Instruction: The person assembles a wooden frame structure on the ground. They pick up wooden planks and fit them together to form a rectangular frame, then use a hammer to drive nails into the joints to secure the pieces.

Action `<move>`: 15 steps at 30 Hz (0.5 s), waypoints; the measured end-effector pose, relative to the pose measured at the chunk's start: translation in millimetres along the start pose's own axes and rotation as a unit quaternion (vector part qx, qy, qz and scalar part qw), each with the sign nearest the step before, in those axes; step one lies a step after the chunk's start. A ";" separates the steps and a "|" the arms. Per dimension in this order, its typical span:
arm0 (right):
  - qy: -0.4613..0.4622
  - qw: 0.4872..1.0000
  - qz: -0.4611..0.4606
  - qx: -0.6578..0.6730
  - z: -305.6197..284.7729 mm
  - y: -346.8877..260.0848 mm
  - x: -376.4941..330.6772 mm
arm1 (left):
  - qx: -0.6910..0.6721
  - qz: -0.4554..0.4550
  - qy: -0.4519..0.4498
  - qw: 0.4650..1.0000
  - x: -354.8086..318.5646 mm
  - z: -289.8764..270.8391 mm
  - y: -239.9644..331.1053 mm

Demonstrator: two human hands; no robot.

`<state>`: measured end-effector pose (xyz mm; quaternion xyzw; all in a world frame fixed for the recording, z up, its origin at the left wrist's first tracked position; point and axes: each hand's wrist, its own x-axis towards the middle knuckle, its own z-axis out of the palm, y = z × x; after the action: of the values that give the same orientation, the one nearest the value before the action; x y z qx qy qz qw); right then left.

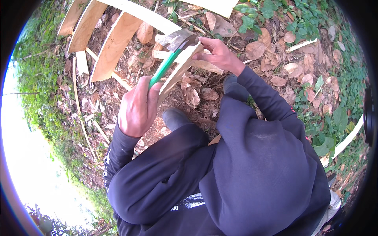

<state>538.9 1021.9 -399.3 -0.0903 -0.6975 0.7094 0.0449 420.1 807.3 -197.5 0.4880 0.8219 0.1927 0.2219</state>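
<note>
The green-handled hatchet (173, 49) meets the top of the pale wood strip (179, 72) over leaf-strewn ground (275, 51), your left hand (138, 108) wrapped tight around its handle, your right hand (216, 53) pinching the strip's upper end beside the wooden frame (114, 43).

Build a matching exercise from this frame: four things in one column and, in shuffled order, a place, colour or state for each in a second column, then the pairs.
Things:
1. left hand
2. right hand
3. hammer
4. wooden frame

Descriptions:
A. pale slats lying on leaf litter, upper left
B. closed around the green handle
C. grey metal head on a green handle
D. fingers pinching the top of the thin wood strip, beside the hammer's head

Pairs: 1-B, 2-D, 3-C, 4-A
</note>
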 end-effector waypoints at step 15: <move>0.022 0.997 -0.061 0.046 1.3 -9.5 0.7 | -0.018 0.025 0.053 0.998 -7.6 -5.2 3.2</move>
<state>537.4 1021.0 -389.9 -0.0604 -0.6672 0.7346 0.1075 422.8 801.5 -190.2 0.4937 0.8163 0.2384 0.1818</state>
